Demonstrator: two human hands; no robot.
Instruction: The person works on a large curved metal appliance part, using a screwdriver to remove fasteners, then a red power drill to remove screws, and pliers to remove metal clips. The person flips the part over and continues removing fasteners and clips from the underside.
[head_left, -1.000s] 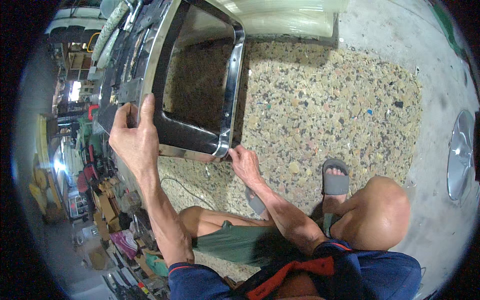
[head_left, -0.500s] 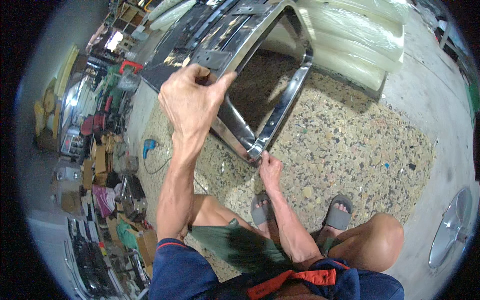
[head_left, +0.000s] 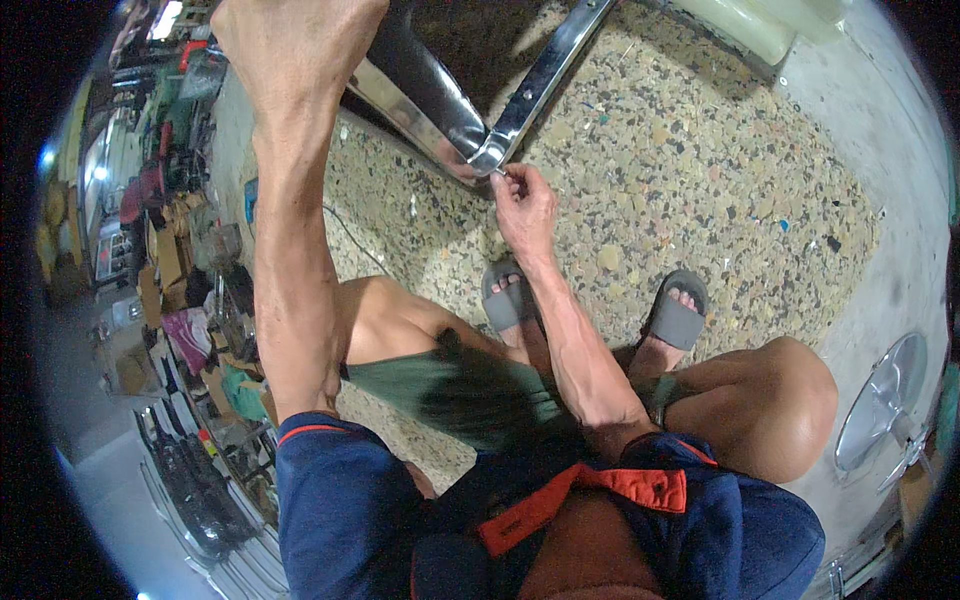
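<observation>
A shiny metal frame point(head_left: 514, 118) with a rounded corner and small holes along one rail reaches in from the top edge. My right hand point(head_left: 527, 212) is at its near corner, thumb and fingers pinched together against the underside. Something small and metallic may be between the fingertips, too small to make out. Over the frame's left side is my left hand point(head_left: 300, 40), knuckles up. Its fingers are cut off by the top of the picture, so their grip is hidden.
Speckled foam matting point(head_left: 640, 200) lies under the frame and my grey sandals point(head_left: 677, 310). A thin dark cable point(head_left: 350, 240) crosses it. Cluttered boxes and parts point(head_left: 180, 250) line the left. A round metal disc on a stand point(head_left: 880, 405) is at the right.
The view has tipped downward, so the frame and both hands sit higher in the picture. My left hand's fingers have gone out of view; my right hand stays at the same corner.
</observation>
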